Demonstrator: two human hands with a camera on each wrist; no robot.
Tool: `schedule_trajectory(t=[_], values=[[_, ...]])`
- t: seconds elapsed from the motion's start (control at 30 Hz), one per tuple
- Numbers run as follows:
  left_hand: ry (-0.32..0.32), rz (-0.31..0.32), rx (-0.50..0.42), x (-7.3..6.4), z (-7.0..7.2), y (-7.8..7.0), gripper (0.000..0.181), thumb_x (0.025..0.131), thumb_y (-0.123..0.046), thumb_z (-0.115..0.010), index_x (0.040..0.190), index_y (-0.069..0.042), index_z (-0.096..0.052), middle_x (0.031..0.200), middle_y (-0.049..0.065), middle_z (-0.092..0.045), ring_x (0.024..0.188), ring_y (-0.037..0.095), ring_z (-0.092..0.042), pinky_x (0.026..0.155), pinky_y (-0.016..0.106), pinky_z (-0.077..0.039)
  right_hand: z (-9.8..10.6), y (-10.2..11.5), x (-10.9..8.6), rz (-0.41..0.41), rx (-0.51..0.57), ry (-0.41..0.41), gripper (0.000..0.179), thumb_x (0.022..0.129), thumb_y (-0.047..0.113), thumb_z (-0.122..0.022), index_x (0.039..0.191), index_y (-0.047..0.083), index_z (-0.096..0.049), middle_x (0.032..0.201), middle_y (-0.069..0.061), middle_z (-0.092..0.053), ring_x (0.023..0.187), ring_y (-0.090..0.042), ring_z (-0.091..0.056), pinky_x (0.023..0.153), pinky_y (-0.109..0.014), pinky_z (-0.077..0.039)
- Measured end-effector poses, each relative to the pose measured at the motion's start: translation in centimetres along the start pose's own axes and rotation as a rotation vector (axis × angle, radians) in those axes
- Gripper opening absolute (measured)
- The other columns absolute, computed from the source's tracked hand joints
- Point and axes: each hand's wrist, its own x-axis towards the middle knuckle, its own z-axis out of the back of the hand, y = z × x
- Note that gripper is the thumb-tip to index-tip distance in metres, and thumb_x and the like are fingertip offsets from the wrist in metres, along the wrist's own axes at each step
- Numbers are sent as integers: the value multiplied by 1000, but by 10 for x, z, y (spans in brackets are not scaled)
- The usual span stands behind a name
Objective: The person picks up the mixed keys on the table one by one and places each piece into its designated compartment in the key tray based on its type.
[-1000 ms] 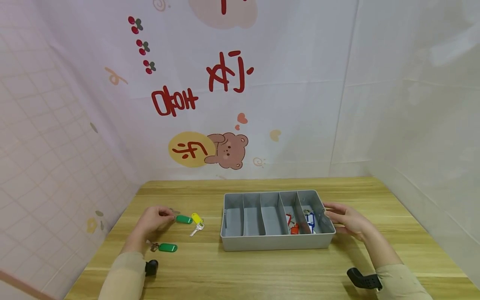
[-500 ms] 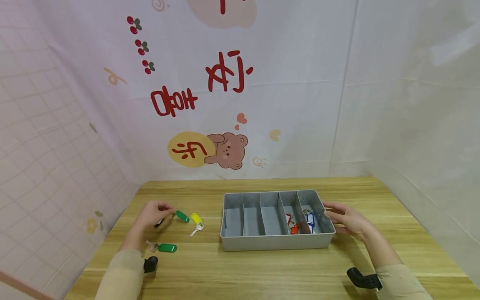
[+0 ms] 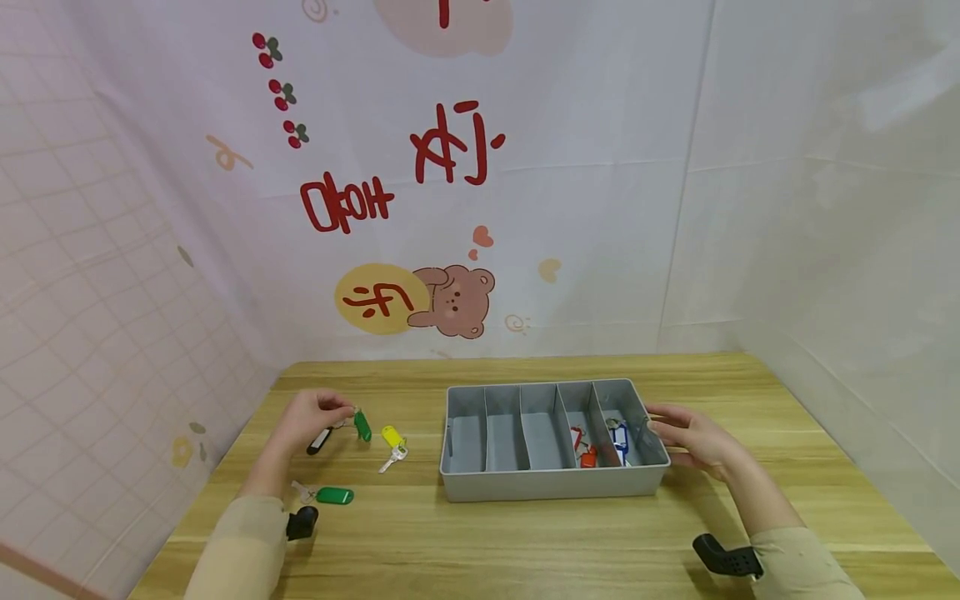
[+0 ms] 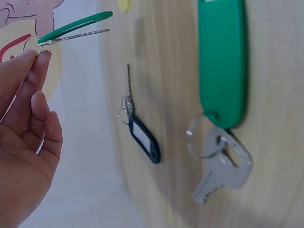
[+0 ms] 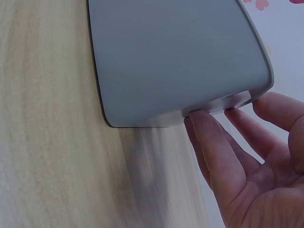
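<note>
Thumb and forefinger of my left hand [image 3: 311, 417] pinch the metal ring of a green key tag [image 3: 362, 425] above the table's left side. In the left wrist view, a key [image 4: 78, 36] hangs from that ring beside the tag. Below lie a black key tag [image 3: 319, 441] with a key, another green key tag [image 3: 334, 496] with a key, and a yellow key tag [image 3: 392, 437] with a key. My right hand [image 3: 697, 439] touches the right end of a grey divided tray [image 3: 555, 485], its fingertips [image 5: 199, 116] against the outer wall and fingers extended.
The tray's rightmost compartment holds blue key tags [image 3: 620, 437], and the one beside it red key tags [image 3: 588, 457]. Thin dividers separate several compartments. A wooden table [image 3: 480, 550] carries everything, with a printed cloth [image 3: 600, 208] hanging behind it.
My left hand has raised the green key tag off the table, so the tag has swung from lying flat to hanging. The black key tag has come into view below. The right hand stays put.
</note>
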Motion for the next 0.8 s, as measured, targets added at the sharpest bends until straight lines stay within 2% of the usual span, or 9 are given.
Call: schedule_trajectory(t=[0.2,0.4,0.8], values=[[-5,-17,-28,3,2,-11,15,93,-17,-71,97,-4,-76,92,6,-71,83,27,-64,67,33,-51,-1,1,-1,-8,-14,-5,68,103,17,-56,151,-13,-19,134,-21,-54,107,-24,-63,86,-43,-55],[-32,-46,-14,5,5,-18,13,93,-14,-71,96,-2,-75,91,7,-71,81,21,-63,67,32,-51,-2,2,-1,-12,-37,-15,66,103,17,-55,151,-13,-21,137,-27,-50,109,-26,-61,87,-43,-54],[-86,10,5,4,13,-34,16,93,-20,-72,97,-4,-76,97,9,-72,85,22,-64,70,34,-51,-2,2,-1,-17,-43,-28,65,103,17,-55,151,-12,-22,139,-29,-47,109,-26,-61,86,-43,-55]])
